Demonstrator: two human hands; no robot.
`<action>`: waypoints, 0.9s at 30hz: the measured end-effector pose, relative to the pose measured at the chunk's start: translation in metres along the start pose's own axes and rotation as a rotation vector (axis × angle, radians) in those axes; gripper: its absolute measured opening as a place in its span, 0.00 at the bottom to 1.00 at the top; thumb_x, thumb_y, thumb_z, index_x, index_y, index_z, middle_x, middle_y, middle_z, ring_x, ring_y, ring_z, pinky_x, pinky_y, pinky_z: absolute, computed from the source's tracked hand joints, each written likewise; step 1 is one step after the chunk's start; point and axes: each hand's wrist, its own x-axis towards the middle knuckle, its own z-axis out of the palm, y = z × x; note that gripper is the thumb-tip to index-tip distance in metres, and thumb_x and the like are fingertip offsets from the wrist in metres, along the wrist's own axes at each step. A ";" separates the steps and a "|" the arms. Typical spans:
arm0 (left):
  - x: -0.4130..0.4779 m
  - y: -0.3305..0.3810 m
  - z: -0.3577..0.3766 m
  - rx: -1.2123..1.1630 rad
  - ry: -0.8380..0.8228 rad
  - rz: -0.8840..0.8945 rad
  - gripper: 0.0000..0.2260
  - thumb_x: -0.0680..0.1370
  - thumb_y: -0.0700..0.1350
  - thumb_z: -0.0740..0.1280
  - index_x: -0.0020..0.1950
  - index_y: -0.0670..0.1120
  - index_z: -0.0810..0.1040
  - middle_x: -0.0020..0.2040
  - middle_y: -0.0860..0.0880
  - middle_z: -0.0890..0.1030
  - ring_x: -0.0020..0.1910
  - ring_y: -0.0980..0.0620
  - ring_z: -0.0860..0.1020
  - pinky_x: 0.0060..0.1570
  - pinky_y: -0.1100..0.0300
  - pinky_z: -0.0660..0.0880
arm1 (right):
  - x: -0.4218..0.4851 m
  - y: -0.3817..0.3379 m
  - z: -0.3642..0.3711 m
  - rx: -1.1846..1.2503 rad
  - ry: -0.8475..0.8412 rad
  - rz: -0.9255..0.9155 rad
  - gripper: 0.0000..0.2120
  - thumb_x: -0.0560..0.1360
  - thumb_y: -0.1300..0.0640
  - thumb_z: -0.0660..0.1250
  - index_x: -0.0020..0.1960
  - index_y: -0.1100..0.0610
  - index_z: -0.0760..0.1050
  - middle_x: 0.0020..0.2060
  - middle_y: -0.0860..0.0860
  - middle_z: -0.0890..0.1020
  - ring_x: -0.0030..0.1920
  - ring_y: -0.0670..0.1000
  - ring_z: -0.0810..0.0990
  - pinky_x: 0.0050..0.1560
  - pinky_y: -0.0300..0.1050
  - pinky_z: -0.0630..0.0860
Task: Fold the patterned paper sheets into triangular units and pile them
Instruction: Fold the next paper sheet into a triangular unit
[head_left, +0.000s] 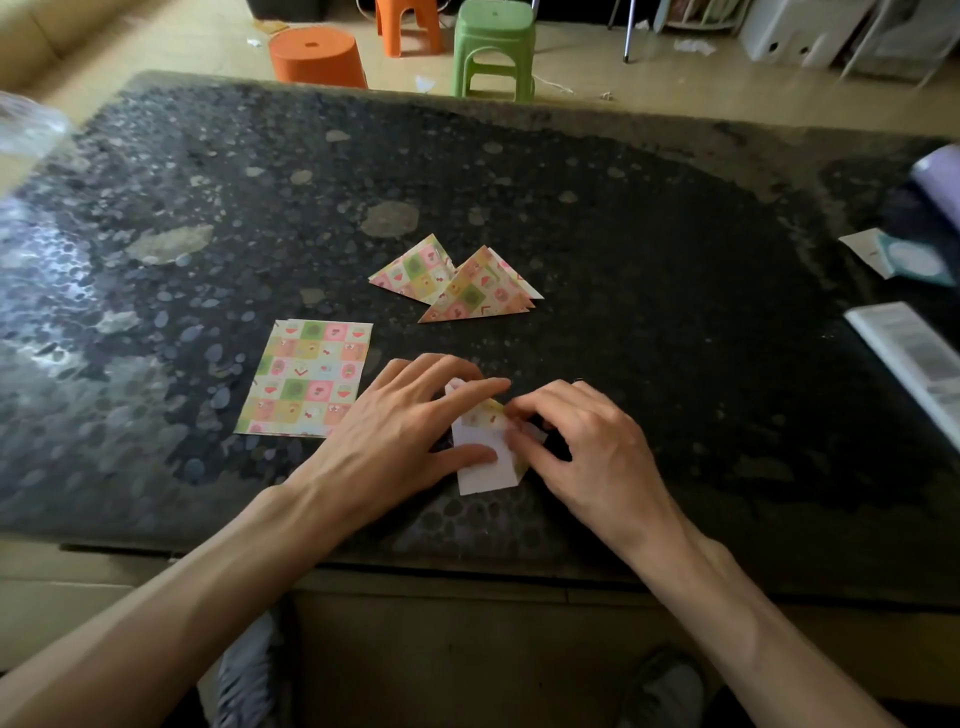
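Paper (488, 475) under flat left hand (410, 431), right hand (592, 447) pinching its fold, sheets (306, 376) at ten, triangles (470, 291) at twelve o'clock

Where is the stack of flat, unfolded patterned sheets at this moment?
In the head view, the flat sheets lie on the dark table, just left of the left hand pressing the half-folded sheet, and nearer the person than the folded triangles.
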 end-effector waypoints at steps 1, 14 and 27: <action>-0.001 0.001 -0.001 -0.001 0.004 -0.014 0.31 0.77 0.63 0.69 0.78 0.53 0.69 0.69 0.51 0.74 0.68 0.49 0.73 0.62 0.53 0.72 | 0.000 -0.001 0.000 0.007 0.019 0.004 0.09 0.81 0.49 0.69 0.59 0.48 0.80 0.52 0.41 0.81 0.53 0.41 0.77 0.55 0.43 0.78; 0.001 0.003 0.000 -0.092 -0.108 0.024 0.21 0.81 0.57 0.65 0.74 0.58 0.73 0.70 0.57 0.73 0.73 0.54 0.69 0.68 0.53 0.69 | 0.002 0.015 0.004 -0.075 0.141 0.025 0.05 0.79 0.56 0.71 0.54 0.51 0.81 0.50 0.44 0.78 0.53 0.44 0.74 0.49 0.40 0.75; -0.005 0.007 -0.008 -0.047 -0.132 0.147 0.20 0.83 0.63 0.62 0.73 0.59 0.75 0.73 0.54 0.75 0.74 0.51 0.71 0.68 0.50 0.73 | 0.003 0.028 -0.016 0.090 -0.031 0.004 0.10 0.78 0.58 0.71 0.56 0.47 0.83 0.53 0.39 0.80 0.60 0.41 0.75 0.61 0.36 0.73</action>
